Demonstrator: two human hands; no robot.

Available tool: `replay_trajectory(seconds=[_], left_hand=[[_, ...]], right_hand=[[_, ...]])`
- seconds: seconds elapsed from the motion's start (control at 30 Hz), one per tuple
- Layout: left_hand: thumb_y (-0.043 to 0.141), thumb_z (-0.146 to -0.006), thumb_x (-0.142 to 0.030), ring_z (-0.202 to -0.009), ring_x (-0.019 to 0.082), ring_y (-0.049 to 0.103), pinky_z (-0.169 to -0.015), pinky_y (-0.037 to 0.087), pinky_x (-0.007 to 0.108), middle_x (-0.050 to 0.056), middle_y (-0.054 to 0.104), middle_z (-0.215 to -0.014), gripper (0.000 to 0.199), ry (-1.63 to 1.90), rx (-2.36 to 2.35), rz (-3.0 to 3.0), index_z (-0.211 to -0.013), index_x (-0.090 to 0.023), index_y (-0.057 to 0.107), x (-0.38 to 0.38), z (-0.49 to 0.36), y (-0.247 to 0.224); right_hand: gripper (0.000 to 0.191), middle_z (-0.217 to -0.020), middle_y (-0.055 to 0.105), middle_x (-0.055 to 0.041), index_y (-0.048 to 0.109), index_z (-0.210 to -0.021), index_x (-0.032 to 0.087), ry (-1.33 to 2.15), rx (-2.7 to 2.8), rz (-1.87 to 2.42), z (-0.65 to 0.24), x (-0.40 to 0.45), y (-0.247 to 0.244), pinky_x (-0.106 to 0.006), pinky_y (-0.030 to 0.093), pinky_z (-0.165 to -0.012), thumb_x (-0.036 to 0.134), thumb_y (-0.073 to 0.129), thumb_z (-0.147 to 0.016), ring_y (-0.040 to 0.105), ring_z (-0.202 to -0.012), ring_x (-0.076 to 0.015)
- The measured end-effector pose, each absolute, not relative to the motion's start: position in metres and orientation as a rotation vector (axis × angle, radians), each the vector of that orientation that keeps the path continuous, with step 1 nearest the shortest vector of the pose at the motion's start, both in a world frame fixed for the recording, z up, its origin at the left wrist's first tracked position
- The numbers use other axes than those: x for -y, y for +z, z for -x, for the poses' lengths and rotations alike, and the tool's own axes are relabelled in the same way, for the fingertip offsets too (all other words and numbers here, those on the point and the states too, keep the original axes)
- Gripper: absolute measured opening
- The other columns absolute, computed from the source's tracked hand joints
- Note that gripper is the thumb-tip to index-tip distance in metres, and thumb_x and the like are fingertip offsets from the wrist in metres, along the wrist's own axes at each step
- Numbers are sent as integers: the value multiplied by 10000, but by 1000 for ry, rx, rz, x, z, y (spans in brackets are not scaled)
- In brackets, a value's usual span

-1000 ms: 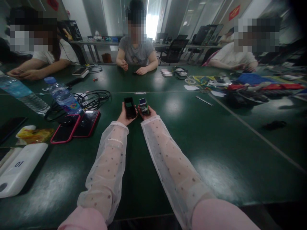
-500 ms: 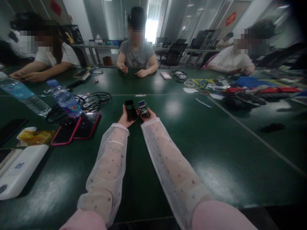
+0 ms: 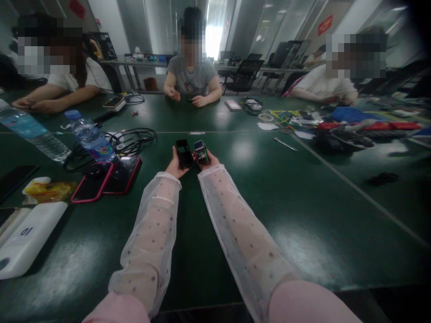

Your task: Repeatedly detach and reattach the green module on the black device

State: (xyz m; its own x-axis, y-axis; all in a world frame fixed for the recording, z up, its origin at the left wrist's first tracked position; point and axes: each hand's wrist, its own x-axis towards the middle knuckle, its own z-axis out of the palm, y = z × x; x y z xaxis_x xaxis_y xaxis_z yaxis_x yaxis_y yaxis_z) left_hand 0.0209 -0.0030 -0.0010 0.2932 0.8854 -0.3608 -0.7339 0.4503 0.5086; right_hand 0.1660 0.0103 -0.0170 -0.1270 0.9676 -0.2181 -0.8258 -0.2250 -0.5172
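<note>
My left hand [image 3: 174, 167] is closed around a black plastic casing [image 3: 186, 158] with a rectangular window near its top. Right beside it, my right hand [image 3: 212, 161] grips a small green circuit board [image 3: 202, 154] that carries a little screen at its upper end. Both things are held up close together over the dark green table [image 3: 256, 197], the board just right of the casing. Whether they touch at their near edges I cannot tell. Sheer dotted sleeves cover both my forearms.
On the left lie two red-edged phones [image 3: 92, 183], a white device [image 3: 32, 240], plastic bottles [image 3: 90, 137] and coiled black cables [image 3: 139, 137]. A wrench [image 3: 285, 144] and a pile of wires and tools [image 3: 357, 123] lie to the right. Several people sit across the table.
The circuit board in my right hand has tilted slightly and shifted a little to the left. The casing stays in my left hand, nearly still.
</note>
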Motion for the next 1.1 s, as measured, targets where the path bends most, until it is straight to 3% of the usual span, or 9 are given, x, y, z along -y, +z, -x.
replay_trajectory(seconds=[0.47, 1.1], left_hand=[[307, -877, -712, -689, 185, 664, -663, 556, 290, 105, 687, -750, 699, 1077, -660, -249, -983, -115, 656, 1, -21, -1], [307, -877, -709, -701, 184, 667, -663, 549, 280, 116, 703, -812, 730, 1075, -687, -273, -1085, -95, 644, 5, -22, 4]], right_hand=[[251, -730, 693, -53, 613, -1042, 138, 1745, 263, 639, -164, -8, -11, -281, 590, -576, 288, 427, -964, 666, -631, -157], [228, -757, 695, -38, 594, -1083, 155, 1701, 304, 658, -162, -2, -7, -302, 599, -643, 242, 434, -947, 682, -675, -160]])
